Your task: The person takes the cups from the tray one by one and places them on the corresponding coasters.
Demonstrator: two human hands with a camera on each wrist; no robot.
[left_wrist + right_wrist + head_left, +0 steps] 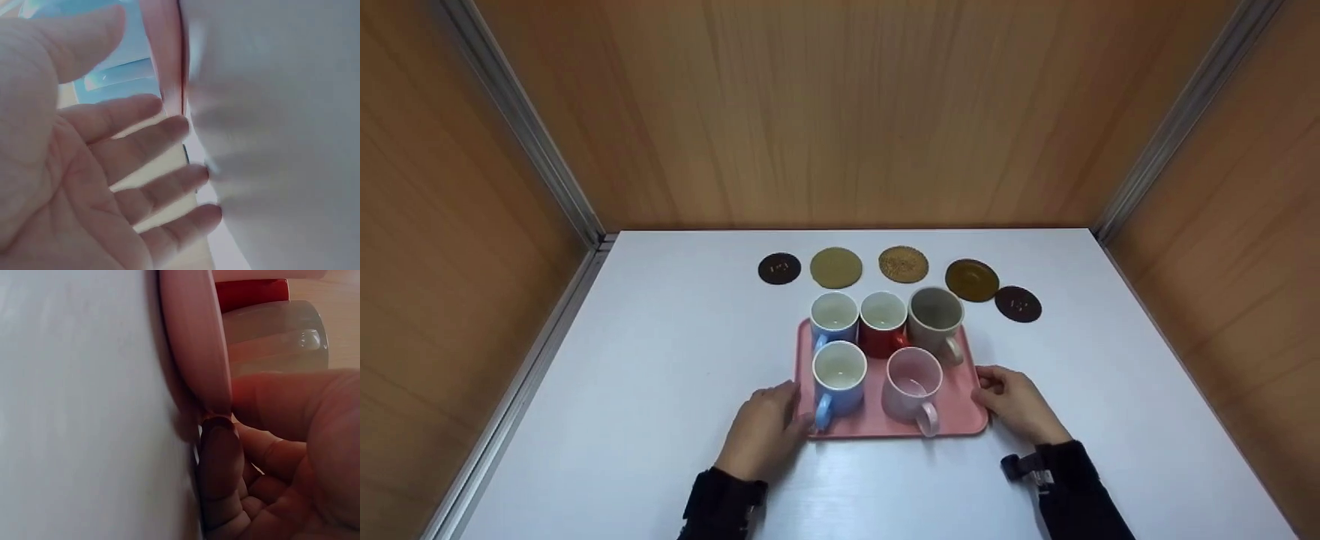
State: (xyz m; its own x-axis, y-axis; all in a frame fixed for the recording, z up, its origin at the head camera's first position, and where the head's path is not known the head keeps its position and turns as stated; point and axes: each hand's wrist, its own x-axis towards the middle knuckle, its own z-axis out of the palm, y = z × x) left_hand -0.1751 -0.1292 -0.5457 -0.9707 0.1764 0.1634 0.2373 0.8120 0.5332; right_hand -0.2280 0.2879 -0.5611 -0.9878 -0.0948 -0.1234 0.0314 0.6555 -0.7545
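Observation:
A pink rectangular tray (874, 429) carries several mugs: two light blue mugs (840, 379) on its left, a red mug (883, 334) at back centre, a grey-beige mug (934, 324) at back right and a pale pink mug (913, 386) in front. My left hand (765, 427) lies at the tray's front left corner; in the left wrist view its fingers (149, 143) are fairly straight, fingertips at the tray's edge and the table. At the right edge, near the front corner, my right hand (1018, 401) pinches the rim between thumb (275, 402) and forefinger.
Behind the tray lies a row of round coasters: a dark one (779, 268), an olive one (836, 268), a speckled tan one (904, 264), a glossy brown one (972, 280) and another dark one (1018, 304). Wooden panels (847, 112) enclose the white table (660, 337).

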